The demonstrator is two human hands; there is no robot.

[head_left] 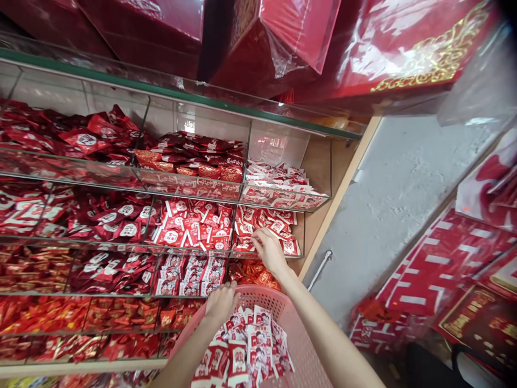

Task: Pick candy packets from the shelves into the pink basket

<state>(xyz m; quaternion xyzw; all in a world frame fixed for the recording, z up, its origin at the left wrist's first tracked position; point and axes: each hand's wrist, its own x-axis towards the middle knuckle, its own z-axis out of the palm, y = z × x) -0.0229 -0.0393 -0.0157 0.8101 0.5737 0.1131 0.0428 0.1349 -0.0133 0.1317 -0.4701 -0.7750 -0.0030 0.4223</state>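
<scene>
right hand [270,250]: in the far-right bin of the second glass shelf [278,203], fingers bent down on the red-white packets [283,220]; can't tell whether it is pinching one
shelf packets: jumbled, no common direction
left hand [220,303]: fingers curled over the far rim of the pink basket [301,345]
basket packets [246,350]: piled, long axes mostly pointing away toward the shelf

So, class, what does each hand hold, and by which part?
The left hand holds the pink basket by its far rim. The right hand touches packets in a shelf bin; a grip cannot be told.
</scene>
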